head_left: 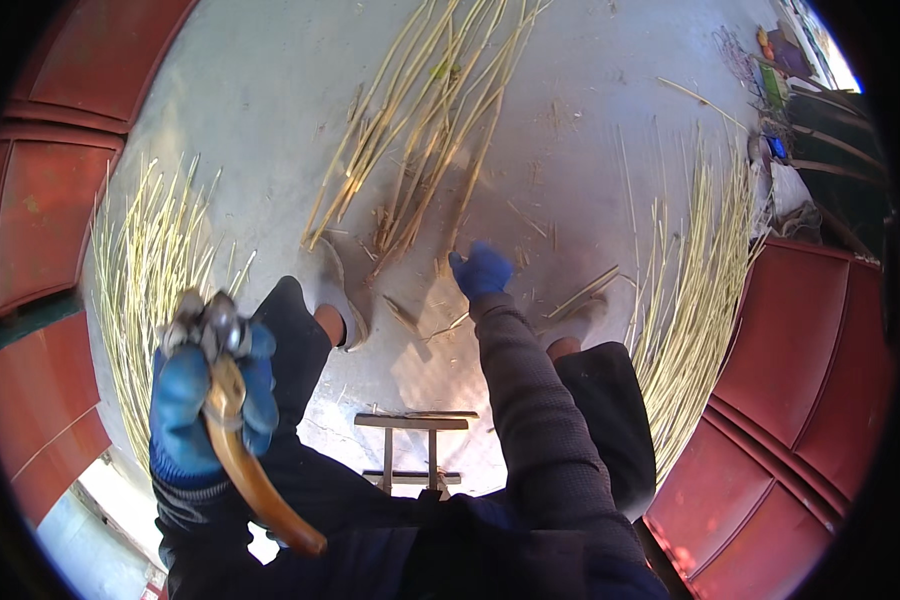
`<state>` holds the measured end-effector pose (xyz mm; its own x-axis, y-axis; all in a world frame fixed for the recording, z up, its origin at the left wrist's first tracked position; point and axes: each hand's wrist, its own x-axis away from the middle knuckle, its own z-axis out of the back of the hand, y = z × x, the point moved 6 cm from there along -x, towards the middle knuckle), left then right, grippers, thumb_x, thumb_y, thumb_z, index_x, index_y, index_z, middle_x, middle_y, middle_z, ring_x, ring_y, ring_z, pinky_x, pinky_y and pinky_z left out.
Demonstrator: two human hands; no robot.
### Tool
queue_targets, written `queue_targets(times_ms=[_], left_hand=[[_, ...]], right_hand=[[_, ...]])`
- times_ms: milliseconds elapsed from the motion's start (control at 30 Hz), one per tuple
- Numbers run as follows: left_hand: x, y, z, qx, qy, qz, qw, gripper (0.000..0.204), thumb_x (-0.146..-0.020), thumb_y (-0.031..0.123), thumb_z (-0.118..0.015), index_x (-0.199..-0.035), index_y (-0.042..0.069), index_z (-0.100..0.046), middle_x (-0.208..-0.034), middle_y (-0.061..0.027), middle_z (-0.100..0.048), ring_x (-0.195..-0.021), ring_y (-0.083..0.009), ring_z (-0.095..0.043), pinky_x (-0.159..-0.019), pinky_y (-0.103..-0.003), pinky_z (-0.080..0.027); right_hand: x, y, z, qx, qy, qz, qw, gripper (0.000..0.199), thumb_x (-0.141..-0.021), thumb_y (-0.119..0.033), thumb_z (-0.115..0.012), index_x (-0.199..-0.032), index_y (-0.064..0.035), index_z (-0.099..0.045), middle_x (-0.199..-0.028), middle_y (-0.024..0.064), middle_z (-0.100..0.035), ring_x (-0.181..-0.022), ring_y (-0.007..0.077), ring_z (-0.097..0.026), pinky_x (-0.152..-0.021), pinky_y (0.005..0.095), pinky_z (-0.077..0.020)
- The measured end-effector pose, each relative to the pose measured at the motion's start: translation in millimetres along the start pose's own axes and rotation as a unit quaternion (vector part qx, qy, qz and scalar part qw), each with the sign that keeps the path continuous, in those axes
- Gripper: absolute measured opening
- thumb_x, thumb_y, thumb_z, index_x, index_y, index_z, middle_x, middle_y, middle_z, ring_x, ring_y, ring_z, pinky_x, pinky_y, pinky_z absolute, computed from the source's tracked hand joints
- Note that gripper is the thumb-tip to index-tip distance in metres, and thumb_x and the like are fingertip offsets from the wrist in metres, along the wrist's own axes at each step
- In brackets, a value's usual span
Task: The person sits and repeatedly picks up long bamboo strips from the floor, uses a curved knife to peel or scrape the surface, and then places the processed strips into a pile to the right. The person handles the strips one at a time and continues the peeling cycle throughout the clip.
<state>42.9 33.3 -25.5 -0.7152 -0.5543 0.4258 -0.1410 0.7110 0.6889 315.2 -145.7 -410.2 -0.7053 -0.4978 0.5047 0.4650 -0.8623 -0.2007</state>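
In closed left hand [185,412]: curved-handled tool [242,475]; slackening could drop it.
Beside right hand [484,271]: stalks [425,135], tugging could scatter them; closure, hold unclear.

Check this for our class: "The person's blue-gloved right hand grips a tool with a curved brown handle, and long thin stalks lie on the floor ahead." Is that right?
Not quite: the hand is wrong. The head view shows the person's blue-gloved left hand gripping the tool with a curved brown handle, and long thin stalks lie on the floor ahead.
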Motion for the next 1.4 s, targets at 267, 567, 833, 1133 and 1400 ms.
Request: queue_targets(times_ms=[267, 567, 833, 1133, 1400], left_hand=[[-3.1, 1.6, 14.7, -0.062, -0.037, 0.028, 0.997, 0.071, -0.096, 0.036, -0.070, -0.154, 0.008, -0.042, -0.123, -0.0224, -0.068, -0.054, -0.0300, -0.069, -0.044, -0.036, -0.060], [-5.2, 9.2, -34.2, -0.119, 0.084, 0.020, 0.989, 0.051, -0.095, 0.036, -0.074, -0.127, 0.004, -0.050, -0.102, -0.0149, -0.062, -0.063, -0.0194, -0.067, -0.045, -0.028, -0.057], [-5.9, 25.6, -55.5, -0.272, 0.005, -0.016, 0.962, 0.043, -0.103, 0.036, -0.059, -0.123, -0.002, -0.063, -0.094, -0.0113, -0.070, -0.072, -0.0144, -0.066, -0.064, -0.026, -0.054], [-19.1, 11.7, -45.9, -0.227, -0.076, -0.048, 0.970, 0.044, -0.101, 0.029, -0.064, -0.129, -0.004, -0.064, -0.096, -0.0094, -0.069, -0.078, -0.0157, -0.069, -0.066, -0.026, -0.057], [-33.6, 6.1, -35.1, -0.268, -0.075, -0.084, 0.957, 0.043, -0.097, 0.032, -0.069, -0.119, -0.005, -0.067, -0.094, -0.0090, -0.069, -0.079, -0.0177, -0.072, -0.062, -0.028, -0.060]], right_hand=[[-56.6, 3.2, -46.4, -0.035, 0.051, -0.081, 0.995, 0.048, -0.080, -0.038, -0.079, -0.117, -0.0127, -0.062, -0.095, 0.0175, -0.073, -0.092, 0.0383, -0.072, -0.081, 0.0498, -0.0556], [23.8, 92.0, 20.9, -0.416, -0.115, -0.032, 0.901, 0.036, -0.086, -0.021, -0.068, -0.117, -0.0028, -0.070, -0.096, 0.0105, -0.074, -0.087, 0.0232, -0.071, -0.078, 0.0380, -0.0553], [195.3, 84.1, 216.9, -0.616, -0.159, -0.054, 0.770, 0.034, -0.098, -0.025, -0.067, -0.122, 0.0004, -0.067, -0.099, 0.0064, -0.069, -0.085, 0.0145, -0.064, -0.081, 0.0291, -0.0520], [422.9, 138.9, 284.2, -0.540, -0.034, -0.099, 0.835, 0.028, -0.096, -0.020, -0.068, -0.112, 0.0027, -0.068, -0.088, 0.0075, -0.070, -0.079, 0.0151, -0.065, -0.075, 0.0275, -0.0529], [557.5, 187.5, 255.2, -0.536, 0.101, -0.144, 0.825, 0.018, -0.091, -0.007, -0.068, -0.105, 0.0038, -0.069, -0.083, 0.0102, -0.072, -0.071, 0.0171, -0.069, -0.068, 0.0275, -0.0558]])
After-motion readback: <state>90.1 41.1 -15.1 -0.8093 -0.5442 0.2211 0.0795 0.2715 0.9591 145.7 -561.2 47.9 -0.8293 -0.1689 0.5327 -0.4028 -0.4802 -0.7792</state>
